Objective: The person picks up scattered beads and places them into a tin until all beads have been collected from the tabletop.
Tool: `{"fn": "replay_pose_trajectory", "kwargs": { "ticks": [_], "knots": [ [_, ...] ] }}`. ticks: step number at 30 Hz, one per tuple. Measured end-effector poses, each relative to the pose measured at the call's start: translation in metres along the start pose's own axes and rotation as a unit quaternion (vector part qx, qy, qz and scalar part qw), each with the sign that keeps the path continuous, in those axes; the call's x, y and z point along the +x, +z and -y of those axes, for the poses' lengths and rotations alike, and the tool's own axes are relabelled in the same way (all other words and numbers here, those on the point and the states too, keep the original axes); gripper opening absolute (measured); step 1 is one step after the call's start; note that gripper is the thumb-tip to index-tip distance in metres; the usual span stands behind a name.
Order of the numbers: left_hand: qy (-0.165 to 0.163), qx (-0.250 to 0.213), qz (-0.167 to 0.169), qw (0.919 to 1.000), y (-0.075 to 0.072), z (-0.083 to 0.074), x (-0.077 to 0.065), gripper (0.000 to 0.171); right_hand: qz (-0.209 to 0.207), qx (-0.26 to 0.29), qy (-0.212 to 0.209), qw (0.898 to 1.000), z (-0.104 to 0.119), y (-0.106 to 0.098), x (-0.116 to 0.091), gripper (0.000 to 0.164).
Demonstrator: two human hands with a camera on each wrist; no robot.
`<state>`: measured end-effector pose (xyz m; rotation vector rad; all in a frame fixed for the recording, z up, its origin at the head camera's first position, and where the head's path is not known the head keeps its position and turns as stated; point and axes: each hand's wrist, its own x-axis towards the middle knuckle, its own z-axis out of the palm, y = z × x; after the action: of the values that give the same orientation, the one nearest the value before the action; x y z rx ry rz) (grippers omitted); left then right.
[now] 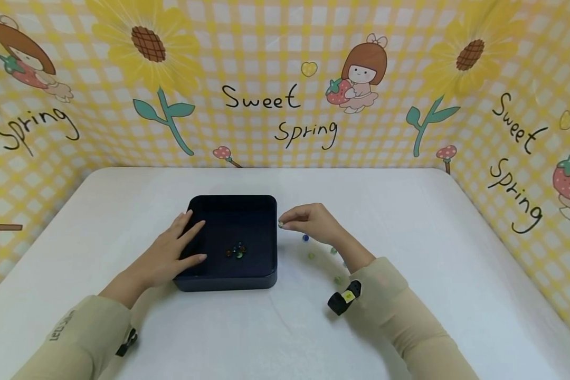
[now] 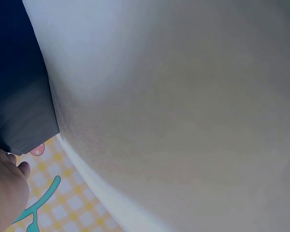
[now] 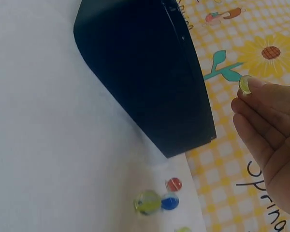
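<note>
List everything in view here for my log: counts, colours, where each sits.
Held marble: one, yellow-green, pinched in the right hand
Tray: one, dark navy, on the table
Marbles inside: several, exact count unclear, amber, green and blue, on the tray floor
Loose marbles: at least five, green, blue and red, right of the tray
Table: one, white, beneath everything
Backdrop: yellow-white check, sunflower prints, behind
Wrist devices: two, black, at the cuffs
Sleeves: two, beige
Left hand: one, at tray's left rim
Right hand: one, beside tray's right rim

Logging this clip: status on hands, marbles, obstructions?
Left hand spread over left rim of tray. Right hand pinches marble, right of tray. More marbles in tray, others on table. No obstruction visible.
</note>
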<state>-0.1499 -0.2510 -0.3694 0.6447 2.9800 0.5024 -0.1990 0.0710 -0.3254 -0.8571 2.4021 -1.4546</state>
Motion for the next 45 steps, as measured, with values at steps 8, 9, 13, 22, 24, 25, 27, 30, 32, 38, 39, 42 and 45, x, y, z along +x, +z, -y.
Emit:
{"fn": "replay_pose_trajectory", "kwargs": {
  "ticks": [8, 9, 13, 22, 24, 25, 27, 30, 32, 38, 39, 42, 45],
  "knots": [
    [0.003, 0.003, -0.003, 1.0000, 0.003, 0.002, 0.000, 0.075, 0.019, 0.002, -0.004, 1.000, 0.008, 0.011, 0.008, 0.019],
    [0.002, 0.004, -0.003, 1.0000, 0.003, 0.002, 0.000, 0.075, 0.021, 0.001, -0.006, 1.000, 0.009, 0.012, 0.009, 0.019],
    [0.000, 0.004, -0.001, 1.0000, 0.003, 0.001, -0.001, 0.075, 0.031, -0.013, -0.017, 0.999, -0.009, 0.020, 0.023, 0.018],
    [0.001, -0.002, -0.001, 1.0000, -0.001, -0.001, 0.000, 0.075, 0.079, -0.056, -0.066, 0.993, -0.019, 0.035, 0.047, 0.020],
    [0.000, 0.000, 0.001, 1.0000, -0.001, -0.001, 0.000, 0.075, 0.091, -0.063, -0.069, 0.992, -0.017, 0.038, 0.052, 0.019],
    [-0.001, 0.000, 0.001, 1.0000, -0.001, -0.001, -0.001, 0.075, 0.096, -0.067, -0.070, 0.991, -0.017, 0.040, 0.054, 0.020],
    [-0.003, -0.002, 0.003, 1.0000, -0.001, -0.001, -0.001, 0.075, 0.105, -0.072, -0.072, 0.989, -0.016, 0.043, 0.060, 0.019],
    [-0.005, -0.006, 0.004, 1.0000, -0.001, -0.001, -0.001, 0.075, 0.116, -0.080, -0.076, 0.987, -0.013, 0.047, 0.067, 0.018],
    [-0.005, -0.009, 0.004, 0.9999, -0.002, -0.001, -0.001, 0.075, 0.123, -0.087, -0.078, 0.985, -0.012, 0.050, 0.071, 0.018],
    [-0.006, -0.006, 0.004, 1.0000, -0.001, 0.000, -0.001, 0.074, 0.141, -0.125, -0.081, 0.979, -0.010, 0.058, 0.082, 0.018],
    [-0.006, -0.006, 0.001, 1.0000, -0.001, 0.000, -0.001, 0.074, 0.144, -0.133, -0.080, 0.977, -0.010, 0.059, 0.083, 0.017],
    [-0.004, -0.005, -0.003, 1.0000, 0.000, 0.001, -0.001, 0.074, 0.158, -0.156, -0.077, 0.972, -0.010, 0.062, 0.088, 0.017],
    [-0.002, -0.007, -0.006, 1.0000, 0.000, 0.001, -0.001, 0.074, 0.171, -0.177, -0.067, 0.967, -0.009, 0.067, 0.092, 0.017]
  ]
}}
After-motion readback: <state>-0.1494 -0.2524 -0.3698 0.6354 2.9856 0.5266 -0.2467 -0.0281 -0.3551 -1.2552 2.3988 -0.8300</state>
